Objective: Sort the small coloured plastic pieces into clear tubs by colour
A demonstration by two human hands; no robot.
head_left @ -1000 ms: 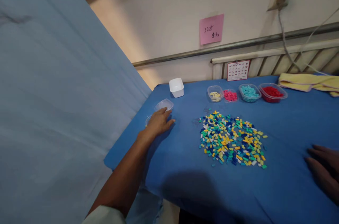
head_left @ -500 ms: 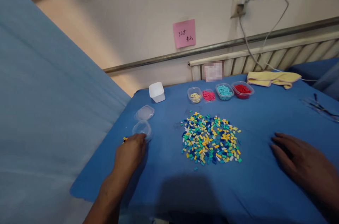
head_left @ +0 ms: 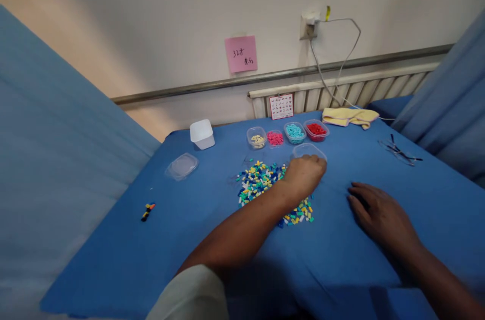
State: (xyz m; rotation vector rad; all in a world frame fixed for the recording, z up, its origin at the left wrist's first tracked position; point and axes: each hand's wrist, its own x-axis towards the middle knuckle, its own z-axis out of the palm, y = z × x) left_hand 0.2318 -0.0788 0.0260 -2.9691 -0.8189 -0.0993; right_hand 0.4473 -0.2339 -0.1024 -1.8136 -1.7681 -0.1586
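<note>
My left hand [head_left: 305, 174] reaches across the pile of small coloured plastic bricks [head_left: 257, 181], its fingers closed on the near rim of a clear plastic container [head_left: 307, 148]. That container is at the pile's far right edge, just in front of the tubs. My forearm hides part of the pile, which mixes yellow, white, green, teal and dark blue pieces. On the blue cloth to the right lies my right hand [head_left: 382, 216], fingers stretched and apart from the thumb, holding nothing.
Along the back stand a white tub [head_left: 202, 134] and small tubs of cream [head_left: 257, 138], pink [head_left: 275, 139], turquoise [head_left: 294, 133] and red pieces [head_left: 316, 130]. A clear lid [head_left: 182, 166] and a small joined piece [head_left: 147, 211] lie left. Glasses [head_left: 399, 151] and a yellow cloth [head_left: 349, 117] lie right.
My left hand has carried the clear container from the left side across to the right, beyond the pile. The view has shifted right. My right hand stays on the cloth.
</note>
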